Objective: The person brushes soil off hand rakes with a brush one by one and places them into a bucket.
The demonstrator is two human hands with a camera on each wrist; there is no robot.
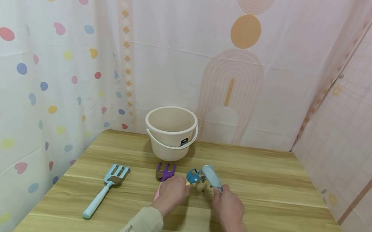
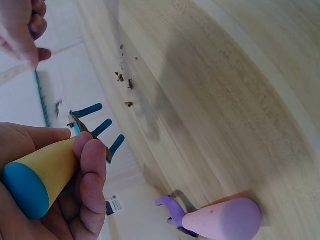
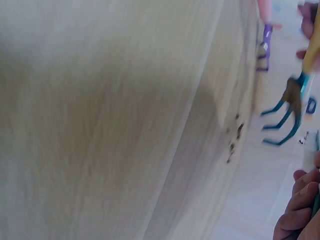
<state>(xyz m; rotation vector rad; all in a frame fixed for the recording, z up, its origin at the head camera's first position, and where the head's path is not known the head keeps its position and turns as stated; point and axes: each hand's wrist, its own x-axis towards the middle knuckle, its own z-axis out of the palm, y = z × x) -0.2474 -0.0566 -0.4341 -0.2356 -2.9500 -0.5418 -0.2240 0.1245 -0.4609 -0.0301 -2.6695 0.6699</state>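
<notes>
My left hand (image 1: 173, 192) grips a small hand rake (image 1: 193, 176) by its yellow handle (image 2: 57, 167). Its blue curved tines (image 2: 102, 127) carry a brown patch of what looks like dirt. In my right hand (image 1: 229, 208) is a light blue brush (image 1: 211, 176), held by its handle, its head near the rake; bristles show along one edge in the left wrist view. Whether brush and rake touch, I cannot tell. Below them, dark crumbs (image 2: 129, 85) lie scattered on the table. Just beside my left hand lies a purple fork (image 1: 167, 173) with a pink handle (image 2: 225, 220).
A cream bucket (image 1: 167, 150) with its handle lowered stands at the back of the wooden table (image 1: 284, 223). At the left lies a light blue garden fork (image 1: 102, 195) with a brown patch on its head. Patterned curtains (image 1: 170, 71) surround the table.
</notes>
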